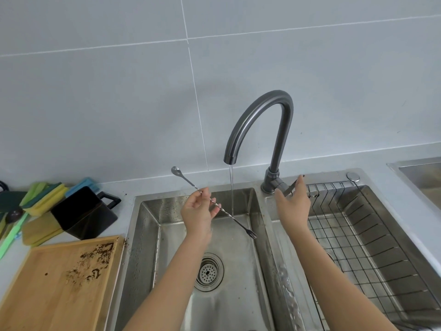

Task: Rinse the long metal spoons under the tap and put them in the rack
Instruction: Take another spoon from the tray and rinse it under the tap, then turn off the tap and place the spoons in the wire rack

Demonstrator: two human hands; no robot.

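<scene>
Water [231, 187] runs mid-frame; left hand [196, 211] pinches one spoon [216, 204] beside it, unrinsed; right hand [292, 204], fingers spread, touches tap lever [285, 187]; rack [358, 225] at right looks empty.

The tap [262, 120] is dark brushed metal with a soft satin sheen. Below its spout, the sink [229, 295] is brushed stainless steel, wet and streaked, with a perforated metal strainer [208, 272] in its floor. Just left of the spout, the long spoon [214, 204] is bright polished metal with a twisted stem. Right of the tap, the rack [358, 235] is thin dark metal wire. Left of the sink, the cutting board [47, 295] is pale matt wood with dark crumbly specks, and the black container [83, 212] looks like glossy plastic. The wall tiles [119, 91] behind the tap are smooth, pale grey and matt.
</scene>
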